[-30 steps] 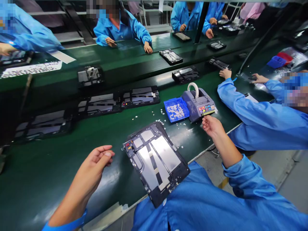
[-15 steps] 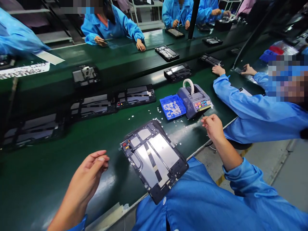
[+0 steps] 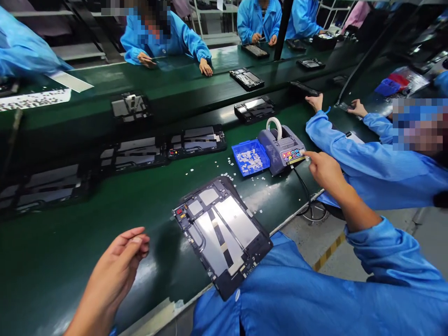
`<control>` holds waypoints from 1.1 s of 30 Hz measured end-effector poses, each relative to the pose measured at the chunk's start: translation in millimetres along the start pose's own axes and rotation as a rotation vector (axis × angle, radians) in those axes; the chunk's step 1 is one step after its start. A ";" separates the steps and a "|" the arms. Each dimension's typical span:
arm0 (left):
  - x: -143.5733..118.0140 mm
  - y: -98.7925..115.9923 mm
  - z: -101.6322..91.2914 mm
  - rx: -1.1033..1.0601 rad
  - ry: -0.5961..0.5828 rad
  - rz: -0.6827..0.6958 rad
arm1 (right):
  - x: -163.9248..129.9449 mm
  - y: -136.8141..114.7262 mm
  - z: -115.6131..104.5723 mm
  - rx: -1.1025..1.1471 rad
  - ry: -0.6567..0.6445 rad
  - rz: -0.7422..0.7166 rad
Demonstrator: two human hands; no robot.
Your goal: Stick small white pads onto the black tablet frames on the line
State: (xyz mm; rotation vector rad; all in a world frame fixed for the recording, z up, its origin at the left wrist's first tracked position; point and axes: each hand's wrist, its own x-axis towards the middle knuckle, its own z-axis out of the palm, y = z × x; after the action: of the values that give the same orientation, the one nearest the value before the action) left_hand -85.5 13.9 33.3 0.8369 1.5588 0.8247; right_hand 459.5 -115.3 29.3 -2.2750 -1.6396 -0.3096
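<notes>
My right hand [image 3: 327, 175] reaches to a grey automatic tape dispenser [image 3: 280, 150]. Its index finger stretches to the right end of the lit button panel, the other fingers curled under. A roll of white tape [image 3: 275, 127] stands in the machine. My left hand [image 3: 121, 261] hovers over the bench at lower left, thumb pressed to the fingers; anything between them is too small to make out. Between my hands an opened tablet [image 3: 224, 233], its battery and cables bare, lies tilted at the bench edge, overhanging toward my lap. Another dark panel shows under its far edge.
A blue tray [image 3: 250, 157] of small white pieces sits beside the dispenser, with bits scattered around it. Several opened tablets [image 3: 198, 140] line the green bench [image 3: 87, 224]. A co-worker's sleeve [image 3: 346, 154] is close on the right; other people sit opposite.
My right hand has moved up and right, from the bench edge to the dispenser's buttons, index finger now extended. My left hand has shifted slightly left and down. The tablet stays in place.
</notes>
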 end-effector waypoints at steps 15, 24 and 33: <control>-82.3 67.1 111.5 0.672 -0.513 0.901 | -41.9 -125.1 -25.8 1.585 -0.269 0.470; -69.7 47.7 174.4 0.785 -0.563 1.259 | -43.1 -171.5 -4.1 1.637 -0.434 0.299; -7.0 112.8 256.5 0.886 -0.644 1.081 | 3.7 -86.5 -19.8 1.078 0.235 0.373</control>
State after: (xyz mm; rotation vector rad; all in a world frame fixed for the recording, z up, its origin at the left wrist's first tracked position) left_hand 177.9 81.2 101.2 2.4236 0.7462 0.4201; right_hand 378.8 -94.4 60.2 -1.5457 -0.8653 0.3245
